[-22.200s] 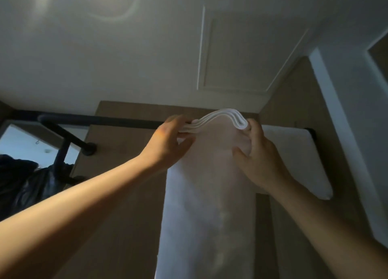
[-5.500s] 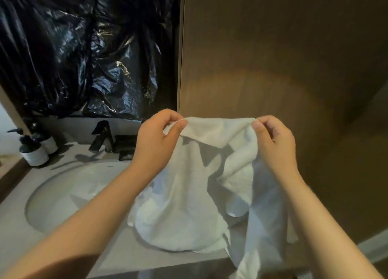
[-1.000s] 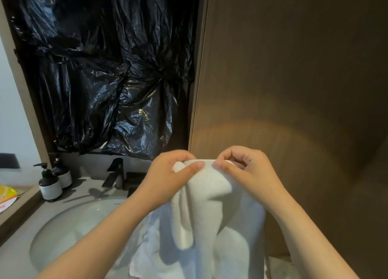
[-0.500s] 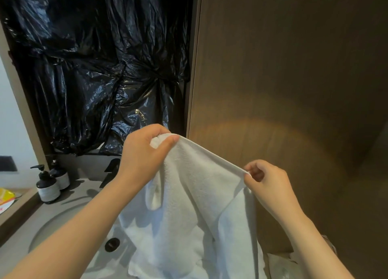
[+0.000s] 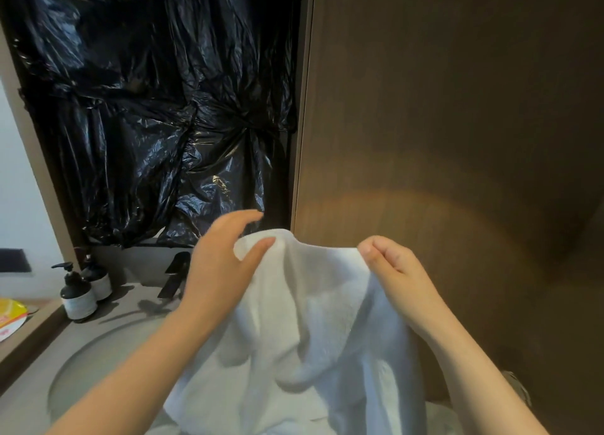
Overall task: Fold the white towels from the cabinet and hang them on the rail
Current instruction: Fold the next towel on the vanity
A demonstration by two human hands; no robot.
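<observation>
White towel (image 5: pixel 304 330) hangs in front of the person, filling the view from its centre down to 6 o'clock, its lower folds dropping out of view at the bottom edge, over the near rim of the basin (image 5: pixel 85 379). Both hands hold it up by the top edge. The left hand (image 5: pixel 222 268), at 10 o'clock of the cloth, keeps a bunched corner pinned under its thumb (image 5: pixel 261 245), while its fingers (image 5: pixel 243 218) stretch out above the edge, blurred and apart from the fabric. The right hand (image 5: pixel 395 271), at 2 o'clock of the cloth, is curled tight, pinching the other end of that edge between thumb and forefinger. Between the two hands the edge sags a little, and the cloth below falls in soft, loose folds, not yet folded flat. Crumpled black plastic sheeting (image 5: pixel 147 107) covers the wall from 9 to 12 o'clock. A brown wooden panel (image 5: pixel 457 124) takes up the side from 12 to 4 o'clock. A dark tap (image 5: pixel 176 272) stands behind the basin, partly hidden by the left wrist. Two dark pump bottles (image 5: pixel 80 295) stand side by side on the grey counter (image 5: pixel 23 402) at 8 o'clock, and a yellow packet (image 5: pixel 9 315) shows at the frame's edge just beyond them.
</observation>
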